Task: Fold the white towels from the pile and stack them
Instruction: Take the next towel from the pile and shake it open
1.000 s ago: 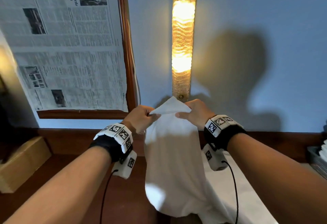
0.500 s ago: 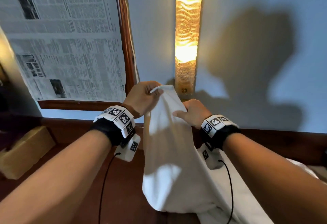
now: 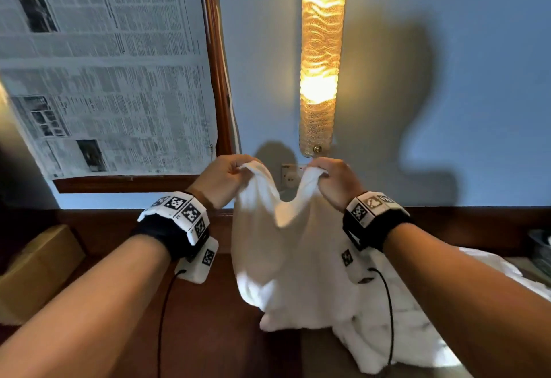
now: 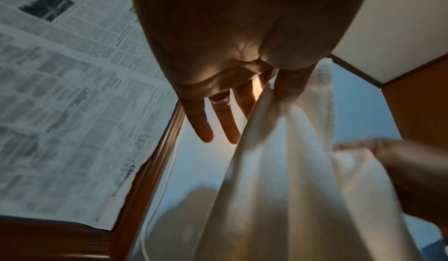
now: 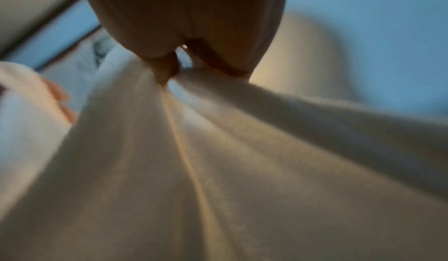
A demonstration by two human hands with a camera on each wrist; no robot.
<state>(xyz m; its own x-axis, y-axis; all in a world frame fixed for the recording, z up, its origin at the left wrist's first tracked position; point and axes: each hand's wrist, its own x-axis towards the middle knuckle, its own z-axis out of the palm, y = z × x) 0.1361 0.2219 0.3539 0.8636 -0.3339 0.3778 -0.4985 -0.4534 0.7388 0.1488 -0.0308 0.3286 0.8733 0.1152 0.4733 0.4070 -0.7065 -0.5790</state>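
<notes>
White towel [image 3: 286, 246] in both hands' grip

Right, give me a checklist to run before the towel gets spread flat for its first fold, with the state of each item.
1. Left hand pinches the held towel at its top edge: ok.
2. Right hand grips the top edge: ok.
3. Top edge pulled straight between the hands: not ok, it sags in a deep dip.
4. Each hand holds a true corner: cannot tell, the cloth is bunched at the fingers.
5. Lower end hangs free: not ok, it meets the towel pile on the table.
6. Bare table on the left side to lay it flat: ok.
</notes>
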